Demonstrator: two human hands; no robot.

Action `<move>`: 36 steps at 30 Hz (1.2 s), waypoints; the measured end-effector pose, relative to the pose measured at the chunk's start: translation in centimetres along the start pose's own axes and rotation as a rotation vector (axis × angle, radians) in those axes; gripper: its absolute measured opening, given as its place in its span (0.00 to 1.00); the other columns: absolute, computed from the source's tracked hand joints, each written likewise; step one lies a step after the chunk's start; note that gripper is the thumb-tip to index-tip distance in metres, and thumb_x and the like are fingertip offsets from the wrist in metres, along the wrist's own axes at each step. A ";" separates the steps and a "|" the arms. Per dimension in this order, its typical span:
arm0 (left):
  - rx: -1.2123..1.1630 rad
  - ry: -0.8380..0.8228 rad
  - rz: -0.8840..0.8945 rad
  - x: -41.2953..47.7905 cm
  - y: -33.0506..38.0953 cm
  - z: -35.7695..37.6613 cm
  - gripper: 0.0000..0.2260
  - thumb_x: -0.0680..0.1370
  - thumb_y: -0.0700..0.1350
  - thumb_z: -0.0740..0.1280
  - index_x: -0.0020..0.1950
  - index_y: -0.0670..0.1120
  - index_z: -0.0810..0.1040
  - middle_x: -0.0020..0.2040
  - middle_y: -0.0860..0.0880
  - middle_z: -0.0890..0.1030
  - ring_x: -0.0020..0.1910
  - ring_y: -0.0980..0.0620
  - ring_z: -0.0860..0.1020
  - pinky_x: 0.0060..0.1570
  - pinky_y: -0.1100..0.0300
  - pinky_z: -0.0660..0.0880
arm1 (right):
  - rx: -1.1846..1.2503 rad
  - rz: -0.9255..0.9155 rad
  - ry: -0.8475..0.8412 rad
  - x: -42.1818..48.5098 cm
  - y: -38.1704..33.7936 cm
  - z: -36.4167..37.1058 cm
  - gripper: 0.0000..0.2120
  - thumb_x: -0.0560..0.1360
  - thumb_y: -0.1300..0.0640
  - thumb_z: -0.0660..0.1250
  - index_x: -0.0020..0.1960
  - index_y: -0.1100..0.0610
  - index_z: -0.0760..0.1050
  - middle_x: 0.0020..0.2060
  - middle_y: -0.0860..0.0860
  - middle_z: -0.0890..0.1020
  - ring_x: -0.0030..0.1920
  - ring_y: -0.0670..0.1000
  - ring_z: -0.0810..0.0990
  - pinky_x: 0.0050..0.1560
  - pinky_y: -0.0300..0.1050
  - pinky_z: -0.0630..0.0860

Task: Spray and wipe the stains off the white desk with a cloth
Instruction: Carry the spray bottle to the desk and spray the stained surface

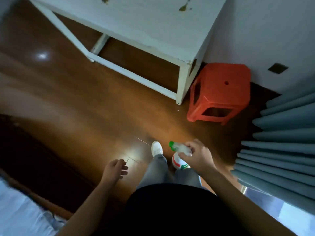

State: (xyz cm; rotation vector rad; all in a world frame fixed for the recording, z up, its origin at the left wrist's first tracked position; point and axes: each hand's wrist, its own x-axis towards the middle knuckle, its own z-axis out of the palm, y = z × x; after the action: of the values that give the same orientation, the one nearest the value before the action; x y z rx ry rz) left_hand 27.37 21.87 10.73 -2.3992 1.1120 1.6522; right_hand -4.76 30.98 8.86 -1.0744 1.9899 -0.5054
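Note:
The white desk (144,24) stands ahead at the top of the view, with brownish-green stains (183,8) near its right side and another stain (105,0) at the top edge. My right hand (198,155) grips a white spray bottle (179,150) with a green nozzle by its neck, low in front of my legs. My left hand (115,168) hangs beside my leg with loosely curled fingers and holds nothing. No cloth is in sight.
A red plastic stool (221,92) stands by the desk's right leg, against the wall. Grey-blue curtains (281,150) hang at the right. A brown wooden floor (102,108) lies between me and the desk. A dark piece of furniture and pale bedding sit at the lower left.

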 end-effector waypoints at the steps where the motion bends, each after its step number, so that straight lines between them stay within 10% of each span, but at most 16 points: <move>1: -0.043 0.034 -0.013 -0.5 -1.5 -0.8 0.12 0.84 0.44 0.61 0.49 0.40 0.81 0.44 0.41 0.85 0.37 0.46 0.81 0.37 0.57 0.72 | -0.024 -0.053 -0.041 -0.2 -1.0 0.3 0.16 0.65 0.42 0.75 0.50 0.45 0.79 0.40 0.40 0.74 0.40 0.44 0.77 0.40 0.39 0.68; 14: -0.482 0.201 -0.242 -1.8 -16.1 -8.3 0.14 0.86 0.42 0.59 0.56 0.34 0.79 0.54 0.33 0.83 0.46 0.39 0.80 0.40 0.55 0.70 | -0.177 -0.404 -0.245 6.6 -17.5 3.5 0.09 0.68 0.47 0.74 0.45 0.42 0.76 0.44 0.40 0.77 0.44 0.38 0.79 0.37 0.32 0.71; 27: -0.375 0.142 0.015 8.0 -2.0 -20.5 0.12 0.84 0.48 0.60 0.53 0.44 0.81 0.49 0.46 0.85 0.46 0.46 0.84 0.42 0.55 0.75 | -0.143 -0.407 -0.195 15.1 -29.6 9.0 0.07 0.69 0.48 0.75 0.46 0.44 0.78 0.43 0.42 0.79 0.44 0.39 0.78 0.38 0.37 0.72; 36: -0.491 0.245 -0.138 13.9 -0.9 -29.6 0.12 0.85 0.47 0.59 0.54 0.42 0.80 0.50 0.43 0.85 0.47 0.45 0.84 0.48 0.51 0.80 | -0.241 -0.491 -0.337 27.3 -42.0 15.1 0.11 0.69 0.46 0.77 0.47 0.41 0.76 0.44 0.37 0.78 0.44 0.40 0.79 0.36 0.28 0.71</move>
State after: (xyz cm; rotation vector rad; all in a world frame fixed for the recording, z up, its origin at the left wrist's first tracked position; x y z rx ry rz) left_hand 54.33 3.31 11.93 -2.9605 0.5825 1.7885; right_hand 19.99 -14.76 14.73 -1.6943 1.5127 -0.3083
